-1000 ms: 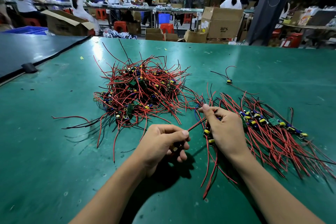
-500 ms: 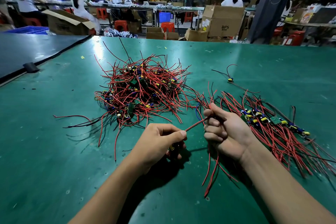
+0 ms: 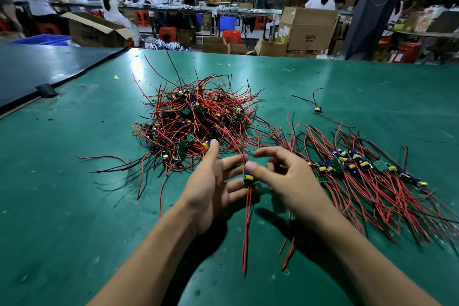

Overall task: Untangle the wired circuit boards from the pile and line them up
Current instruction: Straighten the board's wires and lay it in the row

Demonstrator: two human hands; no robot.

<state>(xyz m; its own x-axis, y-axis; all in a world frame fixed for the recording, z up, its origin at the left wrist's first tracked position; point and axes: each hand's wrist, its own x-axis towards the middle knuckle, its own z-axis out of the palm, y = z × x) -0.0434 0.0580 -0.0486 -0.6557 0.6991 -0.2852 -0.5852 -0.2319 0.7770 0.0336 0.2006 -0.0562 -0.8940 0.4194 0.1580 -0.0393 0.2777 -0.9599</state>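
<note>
Left hand (image 3: 211, 186) is released, fingers straight and spread, with the fingertips against a single circuit board (image 3: 248, 178). Right hand (image 3: 290, 181) is loosely curved, thumb tip at the board's top. There's motion blur, so I cannot tell whether it actually pinches. The board sits upright between the two hands at centre, above the green table (image 3: 62, 181), and its red leads (image 3: 246, 231) trail toward 6 o'clock.

The tangled pile (image 3: 193, 119) is at 11 o'clock from the hands, close by. The lined-up row (image 3: 360, 164) is at 3 o'clock, boards side by side and leads fanning to 5 o'clock. One stray board (image 3: 317, 109) is at 1 o'clock, apart from both.

Risks:
- The hold looks weak. The board could drop and its leads flop across the row's near end, re-tangling it.
- A wire runs up from the board toward the pile. If it's hooked in there, pulling toward 3 o'clock would likely drag the pile into the row.
- The right forearm hovers over the row's leads, so a sweep could skew them.

Room: there is bare green surface at 7 to 9 o'clock and at 6 o'clock. The far table edge is at 12 o'clock, well beyond the pile. The seam to the black mat (image 3: 44, 64) at 10 o'clock is well apart. The tight spot is the gap between pile and row at 1 o'clock.
</note>
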